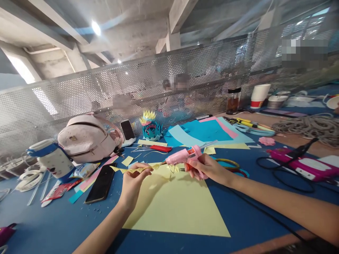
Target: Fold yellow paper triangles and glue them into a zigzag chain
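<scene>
My left hand (134, 180) pinches a zigzag-cut yellow paper strip (132, 169) and holds it above a large yellow paper sheet (176, 208). My right hand (209, 168) grips a pink hot glue gun (183, 156), whose nozzle points left and touches the strip's right end. A black cord (261, 211) runs along the table beside my right forearm. Both hands hover over the blue table (53, 225).
A black phone (101, 183), a pink backpack (87, 137), a blue-and-white container (53, 160) and tape rolls (29, 178) lie at left. A blue-and-yellow paper flower (150, 127), coloured paper sheets (206, 131), a pink case (304, 165), rope (309, 127) and cups (259, 95) lie behind and right.
</scene>
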`<state>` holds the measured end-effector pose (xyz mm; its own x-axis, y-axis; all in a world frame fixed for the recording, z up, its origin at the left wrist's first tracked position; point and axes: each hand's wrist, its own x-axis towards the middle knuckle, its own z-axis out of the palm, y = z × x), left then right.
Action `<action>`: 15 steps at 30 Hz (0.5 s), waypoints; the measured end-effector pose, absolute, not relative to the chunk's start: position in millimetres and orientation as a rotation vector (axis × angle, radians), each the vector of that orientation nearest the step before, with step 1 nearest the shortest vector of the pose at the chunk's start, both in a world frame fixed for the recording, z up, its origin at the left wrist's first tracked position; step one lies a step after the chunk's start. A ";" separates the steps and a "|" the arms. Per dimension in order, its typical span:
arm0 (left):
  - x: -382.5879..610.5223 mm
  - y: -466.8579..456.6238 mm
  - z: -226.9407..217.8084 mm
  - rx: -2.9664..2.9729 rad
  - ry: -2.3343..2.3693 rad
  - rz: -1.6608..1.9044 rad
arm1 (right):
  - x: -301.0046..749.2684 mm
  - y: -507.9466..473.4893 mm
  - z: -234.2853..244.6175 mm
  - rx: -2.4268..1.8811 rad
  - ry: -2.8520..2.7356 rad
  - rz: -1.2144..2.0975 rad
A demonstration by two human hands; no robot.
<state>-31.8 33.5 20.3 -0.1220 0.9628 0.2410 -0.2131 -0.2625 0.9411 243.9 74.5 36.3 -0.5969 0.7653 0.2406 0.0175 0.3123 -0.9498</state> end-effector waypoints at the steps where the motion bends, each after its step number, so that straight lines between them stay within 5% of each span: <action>1: -31.6 33.3 20.3 1.180 0.968 1.566 | 244.3 75.1 36.3 -0.709 -1.873 1.343; 15: -37.4 32.8 11.4 1.366 0.924 1.579 | 245.2 78.9 33.9 -0.778 -1.881 1.346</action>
<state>-37.4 32.8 11.4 -0.0613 0.9238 0.3779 -0.1232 -0.3827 0.9156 245.2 78.9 33.9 -0.5847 0.7894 0.1872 0.0778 0.2842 -0.9556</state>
